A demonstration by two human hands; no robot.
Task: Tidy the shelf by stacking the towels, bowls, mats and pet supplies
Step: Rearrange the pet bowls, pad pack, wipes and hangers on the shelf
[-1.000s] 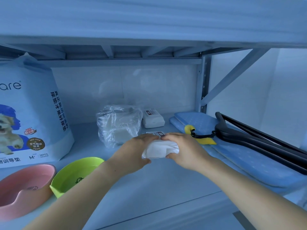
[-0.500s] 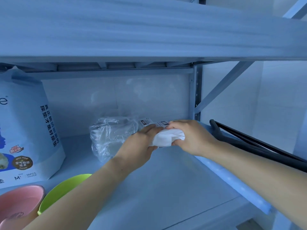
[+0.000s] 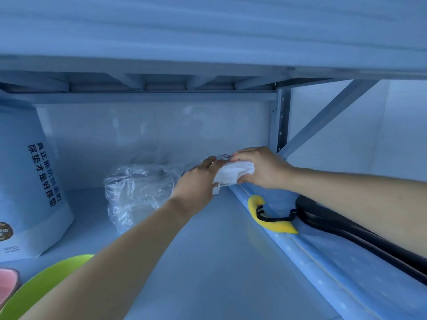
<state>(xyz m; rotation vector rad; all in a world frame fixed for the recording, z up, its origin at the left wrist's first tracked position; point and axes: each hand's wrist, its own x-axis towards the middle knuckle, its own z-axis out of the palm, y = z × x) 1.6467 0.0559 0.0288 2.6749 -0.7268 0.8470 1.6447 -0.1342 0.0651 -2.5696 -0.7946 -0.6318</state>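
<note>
White towel pack point(image 3: 233, 174) held at the back of the shelf point(image 3: 219, 262), my left hand point(image 3: 196, 183) and right hand point(image 3: 261, 168) gripping its ends.
The pack is between the clear plastic bag point(image 3: 138, 192) and the blue mat point(image 3: 335, 266), near the corner post point(image 3: 280, 125).

I'm looking into a household storage rack point(image 3: 219, 262): pet-pad bag point(image 3: 30, 181) left of its steel upright point(image 3: 280, 121), hangers point(image 3: 314, 219) right of it.

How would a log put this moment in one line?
left hand: grips white pack | right hand: grips it too | where: rear of shelf, beside clear plastic bag
</note>
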